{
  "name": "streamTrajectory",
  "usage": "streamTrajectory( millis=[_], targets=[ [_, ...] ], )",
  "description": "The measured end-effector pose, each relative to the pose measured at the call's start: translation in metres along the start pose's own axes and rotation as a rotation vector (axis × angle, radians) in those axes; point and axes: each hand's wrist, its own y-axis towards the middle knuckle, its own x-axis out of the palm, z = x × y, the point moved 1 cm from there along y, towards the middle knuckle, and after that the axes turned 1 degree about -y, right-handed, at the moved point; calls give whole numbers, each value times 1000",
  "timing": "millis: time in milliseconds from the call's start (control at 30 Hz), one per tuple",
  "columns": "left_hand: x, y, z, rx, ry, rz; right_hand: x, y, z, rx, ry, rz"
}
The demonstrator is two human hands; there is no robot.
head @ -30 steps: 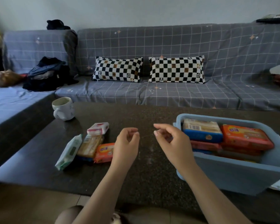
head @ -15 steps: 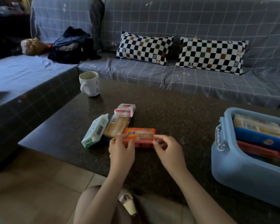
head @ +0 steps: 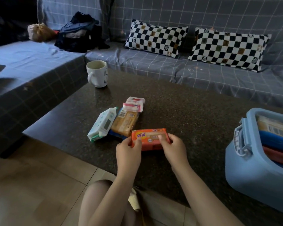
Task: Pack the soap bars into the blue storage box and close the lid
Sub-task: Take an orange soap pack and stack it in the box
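Note:
An orange soap bar is held near the front of the dark stone table. My left hand grips its left end and my right hand grips its right end. Behind it lie a tan soap bar stacked on a blue one, a small pink and white soap, and a white wipes pack. The blue storage box stands open at the right edge, with several soap bars inside; its lid is not in view.
A white mug stands at the table's far left corner. A grey checked sofa wraps round the back and left, with two chequered cushions and a dark bag. Tiled floor lies below the table's front edge.
Both hands went from empty in mid-air to the orange soap bar and now hold it by its ends. The view swung left and down, pushing the box to the right edge.

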Motion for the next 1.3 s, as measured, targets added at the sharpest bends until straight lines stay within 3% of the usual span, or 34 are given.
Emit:
streamTrajectory(
  millis=[267,433,700,833,1000,1300],
  targets=[
    [-10,-2,16,120,-305,265,4,2,-31,-134,266,-127],
    [-7,16,22,9,-461,331,25,38,-64,-166,257,-319],
    [3,30,18,-139,-408,389,54,73,-80,-80,282,-630],
    [6,31,22,-210,-457,386,57,78,-84,-71,249,-652],
    [4,29,22,-172,-470,388,53,70,-78,-86,206,-620],
    [4,6,7,-119,-400,199,-5,22,-29,-22,65,-287]
  ],
)
